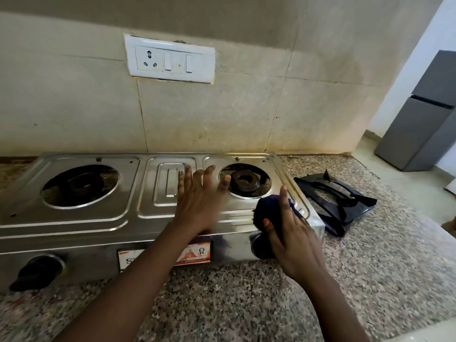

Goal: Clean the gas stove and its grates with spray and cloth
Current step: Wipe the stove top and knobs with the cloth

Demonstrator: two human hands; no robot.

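- Gas stove [81, 218]: steel two-burner body on the granite counter [370, 267]; likely rigid, smooth and slippery when wet.
- Cloth [269, 208]: dark, soft, bunched at the stove's front right corner; best gripped as a wad.
- Right hand [291, 238]: fingers curled onto the cloth.
- Left hand [197, 201]: flat, fingers spread, bracing the stove top.
- Grates [335, 198]: stacked on the counter, just right of the stove; probably stiff and heavy.

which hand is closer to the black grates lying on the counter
Right. The right hand presses a dark cloth on the stove's right front corner, beside the grates. The left hand lies flat mid-stove, farther away.
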